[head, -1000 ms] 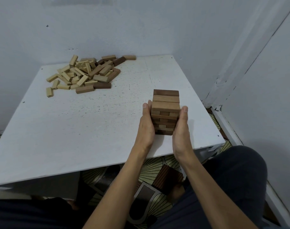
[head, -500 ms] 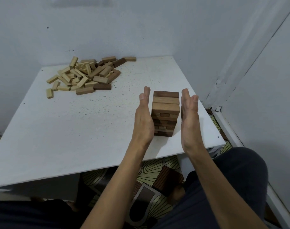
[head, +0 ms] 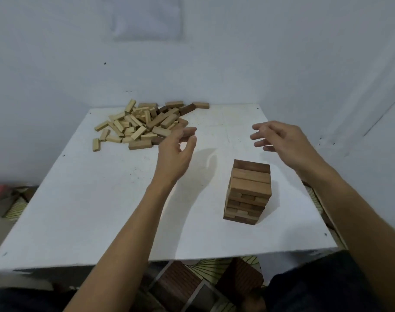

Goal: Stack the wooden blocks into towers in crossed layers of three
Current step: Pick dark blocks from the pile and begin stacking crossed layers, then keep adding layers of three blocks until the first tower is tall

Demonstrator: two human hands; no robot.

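Observation:
A tower of wooden blocks stands on the white table toward its near right, several crossed layers high, with three blocks side by side on top. A loose pile of light and dark blocks lies at the far left of the table. My left hand hovers between tower and pile, fingers loosely spread, holding nothing. My right hand hangs above and behind the tower, fingers relaxed, also empty. Neither hand touches a block.
White walls close in behind the table and on the right. The table's near edge runs just above my knees, with a patterned floor mat below. One block lies apart at the pile's left.
Both hands left the tower's sides and rose away from it, the left toward the pile, the right up and back. The tower stands untouched. The view tilted up.

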